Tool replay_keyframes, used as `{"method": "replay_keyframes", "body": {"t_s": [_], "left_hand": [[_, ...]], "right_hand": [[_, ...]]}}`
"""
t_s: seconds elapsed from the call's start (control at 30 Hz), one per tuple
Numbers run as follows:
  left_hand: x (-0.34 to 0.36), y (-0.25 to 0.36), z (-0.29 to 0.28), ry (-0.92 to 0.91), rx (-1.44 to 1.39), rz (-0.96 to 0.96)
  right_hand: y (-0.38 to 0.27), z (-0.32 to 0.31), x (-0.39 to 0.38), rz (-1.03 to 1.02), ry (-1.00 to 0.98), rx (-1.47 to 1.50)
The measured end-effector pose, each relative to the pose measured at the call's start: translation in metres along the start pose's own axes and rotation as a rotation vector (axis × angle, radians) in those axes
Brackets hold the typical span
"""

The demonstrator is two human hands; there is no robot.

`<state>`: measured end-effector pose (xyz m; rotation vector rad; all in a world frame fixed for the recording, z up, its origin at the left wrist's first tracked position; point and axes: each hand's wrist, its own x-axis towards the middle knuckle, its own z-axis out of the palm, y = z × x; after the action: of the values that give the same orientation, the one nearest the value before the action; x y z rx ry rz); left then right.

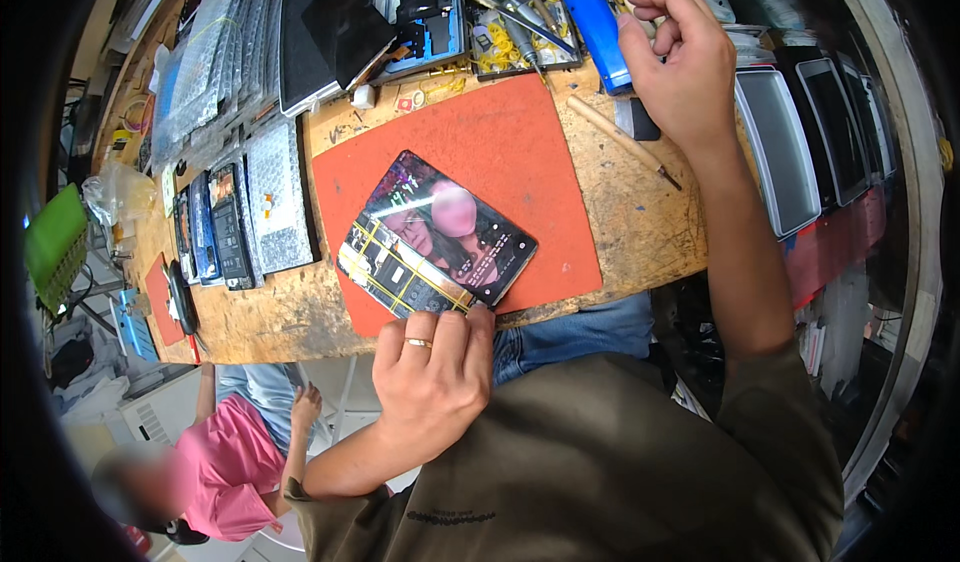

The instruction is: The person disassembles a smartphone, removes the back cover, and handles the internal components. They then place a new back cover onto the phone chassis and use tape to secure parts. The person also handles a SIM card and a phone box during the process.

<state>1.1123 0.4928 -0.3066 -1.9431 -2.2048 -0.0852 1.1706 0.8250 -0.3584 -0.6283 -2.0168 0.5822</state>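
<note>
So there's a phone [465, 232] lying askew on the orange mat [530, 142], around the near half of it, screen lit up with a photo wallpaper. Its side toward the mat's near left shows bare innards crossed with thin yellow strips.

The left hand [435, 367], gold ring on, comes in over the mat's near edge, fingers bunched against the phone's near end and covering a bit of it. Thumb's mostly hidden, so can't tell if it's actually pinching. The right hand [680, 57] hangs past the mat's far right corner, fingers curled, and I honestly can't tell if anything's in them. It's right by a long blue case [595, 27].

Right of the mat there's a wooden-handled tool [620, 137] lying at a slant, and further right some grey-lined trays [780, 147]. Beyond the mat's far edge: a dark panel [345, 27] and a jumble of tools. Left of the mat: bubble-wrap sleeves [205, 72] piled up, plus a row of dark phone parts [232, 227].

The wooden bench [255, 322] under the mat is stained and scuffed. Someone in a pink shirt [235, 467] sits off the mat's near left.
</note>
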Motion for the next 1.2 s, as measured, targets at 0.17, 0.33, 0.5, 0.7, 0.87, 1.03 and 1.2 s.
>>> {"method": "replay_keyframes", "body": {"t_s": [0.17, 0.33, 0.5, 0.7, 0.87, 1.03, 1.2], "left_hand": [[0.004, 0.000, -0.003, -0.019, 0.023, 0.012], [0.008, 0.001, -0.004, -0.039, 0.052, 0.023], [0.010, -0.004, -0.007, -0.077, 0.029, 0.091], [0.012, -0.009, -0.010, -0.093, 0.037, 0.169], [0.012, -0.009, -0.008, -0.102, 0.060, 0.196], [0.011, -0.009, -0.005, -0.074, 0.075, 0.199], [0.009, -0.008, -0.013, -0.017, 0.011, 0.133]], "right_hand": [[-0.001, -0.001, -0.001, 0.001, -0.013, -0.009], [-0.002, -0.001, -0.001, 0.005, -0.016, 0.003], [-0.002, -0.001, -0.001, 0.008, -0.023, 0.003], [-0.003, -0.001, 0.000, 0.032, -0.016, 0.010], [-0.002, -0.002, 0.000, 0.031, -0.020, 0.009], [-0.001, -0.002, 0.000, 0.023, -0.025, 0.004], [-0.001, -0.001, -0.001, 0.039, -0.023, 0.010]]}}
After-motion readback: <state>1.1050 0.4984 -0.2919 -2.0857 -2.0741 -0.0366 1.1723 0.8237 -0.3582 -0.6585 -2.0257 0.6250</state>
